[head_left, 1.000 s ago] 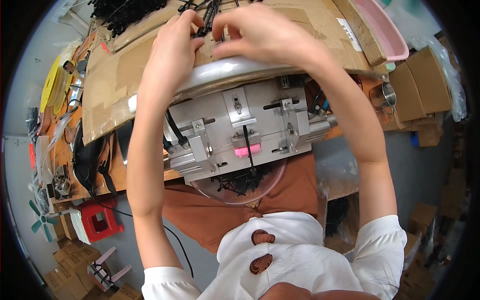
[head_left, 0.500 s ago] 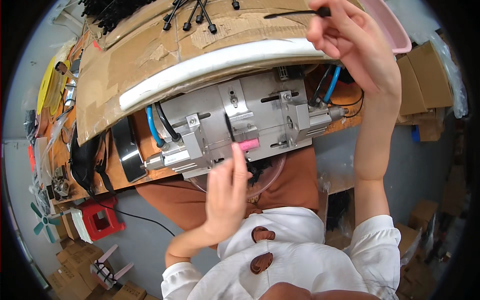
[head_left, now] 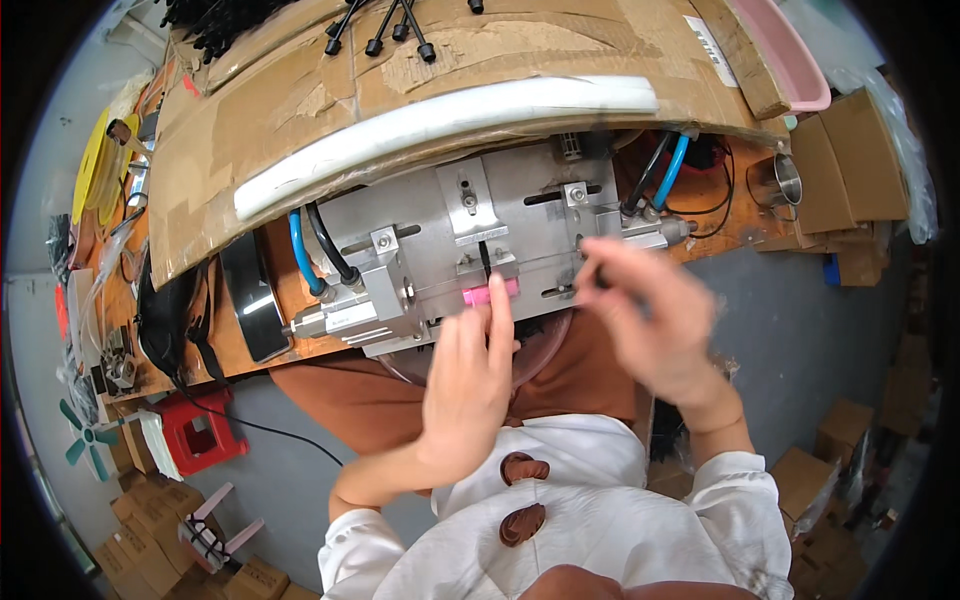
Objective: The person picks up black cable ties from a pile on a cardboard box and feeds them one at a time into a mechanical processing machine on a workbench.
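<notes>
My left hand [head_left: 465,385] is stretched forward over a metal clamping fixture [head_left: 430,215], index finger out and the others partly curled. Its index fingertip presses on a pink block [head_left: 478,297] at the fixture's front middle. A thin black strip [head_left: 486,262] lies in the centre slot and runs down to that fingertip; its lower end is hidden. Close to the fixture's right-hand clamp block [head_left: 590,235], my right hand [head_left: 655,320] is blurred, with its fingers drawn together. Something small and dark shows between its fingertips, too smeared to name.
A cardboard sheet [head_left: 600,50] with white foam edging [head_left: 450,135] covers the table behind the fixture, carrying several black capped stems [head_left: 400,30]. Blue hoses [head_left: 305,255] run to the fixture. A phone [head_left: 252,300] lies left. A clear bowl [head_left: 545,355] sits beneath, a metal cup [head_left: 775,182] at right.
My right hand has come down from above the cardboard at the upper right to beside the fixture. The black strip by my left hand has shifted right and now lies in the centre slot.
</notes>
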The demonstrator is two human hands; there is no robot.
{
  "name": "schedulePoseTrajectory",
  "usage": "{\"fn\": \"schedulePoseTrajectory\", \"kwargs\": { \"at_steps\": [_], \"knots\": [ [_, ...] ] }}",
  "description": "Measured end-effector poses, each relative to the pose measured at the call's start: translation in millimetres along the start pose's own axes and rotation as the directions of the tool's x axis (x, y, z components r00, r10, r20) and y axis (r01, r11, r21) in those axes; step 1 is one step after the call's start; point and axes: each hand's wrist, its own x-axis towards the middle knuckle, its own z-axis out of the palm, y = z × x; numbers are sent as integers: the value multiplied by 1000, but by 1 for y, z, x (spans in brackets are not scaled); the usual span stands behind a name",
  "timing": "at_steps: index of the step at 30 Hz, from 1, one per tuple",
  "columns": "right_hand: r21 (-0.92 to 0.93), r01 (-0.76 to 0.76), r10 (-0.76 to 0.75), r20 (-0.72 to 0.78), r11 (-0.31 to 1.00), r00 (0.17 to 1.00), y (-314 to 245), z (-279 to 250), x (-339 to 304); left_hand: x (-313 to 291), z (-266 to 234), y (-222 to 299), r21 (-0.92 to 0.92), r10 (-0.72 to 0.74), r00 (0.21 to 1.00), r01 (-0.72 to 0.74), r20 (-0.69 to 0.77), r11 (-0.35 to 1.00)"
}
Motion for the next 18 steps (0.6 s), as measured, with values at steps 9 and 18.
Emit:
{"fn": "schedulePoseTrajectory", "kwargs": {
  "at_steps": [9, 18],
  "knots": [
    [-127, 179, -153, 191, 976, 970, 10, 73, -47, 188, -70, -93, 72, 152, 932, -136, -329, 988],
    [-259, 327, -281, 199, 909, 939, -3, 28, 15, 89, -75, -40, -108, -7, 932, -34, -363, 994]
  ]
}}
